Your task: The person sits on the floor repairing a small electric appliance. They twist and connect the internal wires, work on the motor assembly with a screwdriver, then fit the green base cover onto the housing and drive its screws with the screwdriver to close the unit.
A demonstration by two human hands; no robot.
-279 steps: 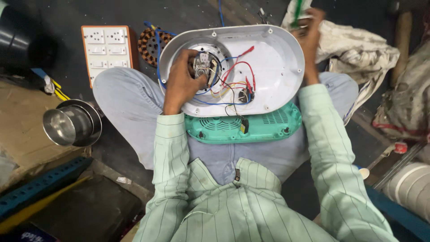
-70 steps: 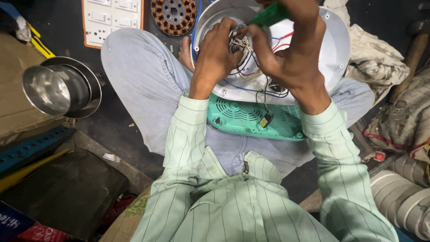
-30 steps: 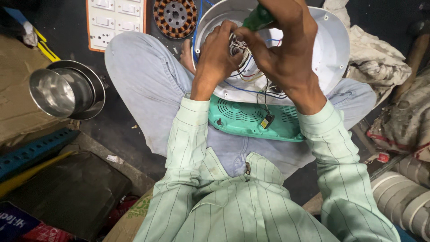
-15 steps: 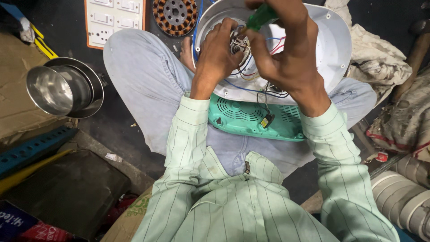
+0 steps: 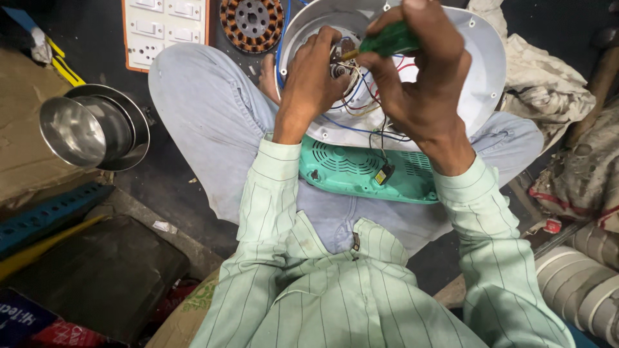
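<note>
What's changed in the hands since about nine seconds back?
The right hand came off the casing's far rim and now holds a green screwdriver at the wired part. The left hand still grips that part; casing stays on the lap.

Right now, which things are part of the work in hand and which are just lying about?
In the work:
left hand on the wired part
right hand with green screwdriver
white housing
green base
wires

Lying about:
switch panel
copper stator
steel bowl
cloth
cardboard
</note>
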